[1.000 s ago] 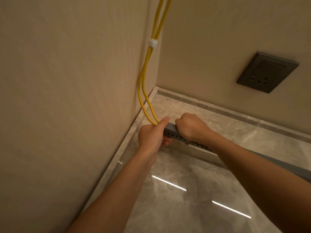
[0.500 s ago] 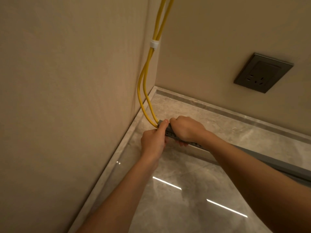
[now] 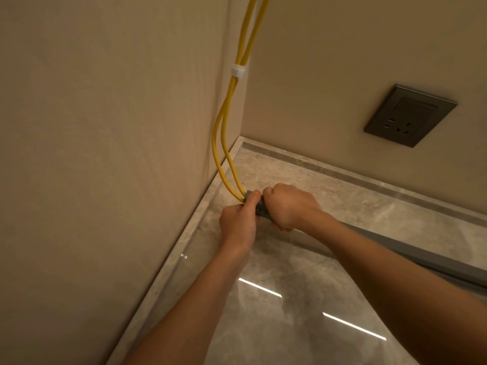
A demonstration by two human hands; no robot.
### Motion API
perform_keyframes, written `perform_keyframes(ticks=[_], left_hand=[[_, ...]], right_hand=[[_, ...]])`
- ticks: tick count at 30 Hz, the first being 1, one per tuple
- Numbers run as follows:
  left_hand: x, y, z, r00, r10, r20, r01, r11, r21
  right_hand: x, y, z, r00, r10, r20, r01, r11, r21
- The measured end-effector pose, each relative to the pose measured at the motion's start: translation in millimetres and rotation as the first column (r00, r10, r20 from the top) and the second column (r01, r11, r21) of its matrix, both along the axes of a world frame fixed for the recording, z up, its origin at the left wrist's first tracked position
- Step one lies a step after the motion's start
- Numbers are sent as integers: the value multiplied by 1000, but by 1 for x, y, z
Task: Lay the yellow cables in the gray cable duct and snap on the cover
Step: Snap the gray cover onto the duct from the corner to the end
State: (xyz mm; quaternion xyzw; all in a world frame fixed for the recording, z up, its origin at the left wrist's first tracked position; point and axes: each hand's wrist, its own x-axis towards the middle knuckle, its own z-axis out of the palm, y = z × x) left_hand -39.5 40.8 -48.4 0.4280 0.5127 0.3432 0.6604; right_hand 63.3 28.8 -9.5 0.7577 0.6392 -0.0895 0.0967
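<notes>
Closing the duct end at the floor's corner.
I'm watching both hands: left hand fingers pinching the gray cable duct end, right hand fisted around it; yellow cables entering there may get pinched if the cover snaps unevenly.

A finished indoor room, most likely a home or flat, seen at a floor corner. Two beige papered walls meet at about 12 o'clock above a glossy gray marble-look floor edged with a matching stone skirting. A dark flush wall socket sits low on the wall at 2 o'clock. Streaks of ceiling strip lighting reflect in the polished tiles at 6 o'clock
</notes>
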Motion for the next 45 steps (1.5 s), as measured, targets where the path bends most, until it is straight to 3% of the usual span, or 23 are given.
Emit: perform_keyframes(ticks=[7,13,24,26,29,32,37,40,45], left_hand=[[1,1,-1,999,34,27,-33,999,-11],[1,0,-1,998,29,50,-28,1000,-12],[-5,6,-1,999,-45,-26,44,998,-35],[-3,6,-1,999,-14,-34,12,999,-45],[-2,7,-4,998,19,-65,-21,999,-32],[-2,6,-8,996,4,-90,-4,1000,0],[-2,8,-11,992,13,-128,-11,1000,19],[0,9,-12,989,48,-142,-47,999,15],[3,9,-11,979,112,-171,-110,994,19]], right_hand=[[-2,-5,2,1000,19,1,-19,999,37],[-3,-8,-6,997,27,68,-38,985,165],[13,-5,-17,988,151,17,-152,974,168],[15,-10,-17,991,126,-54,-112,970,215],[21,-23,-15,979,-29,-200,83,960,269],[32,-46,-16,984,-70,-162,121,935,333],[49,-99,-25,999,10,36,-29,828,560],[61,-127,-44,982,-29,187,-104,742,662],[70,-140,-66,979,-59,193,-124,580,805]])
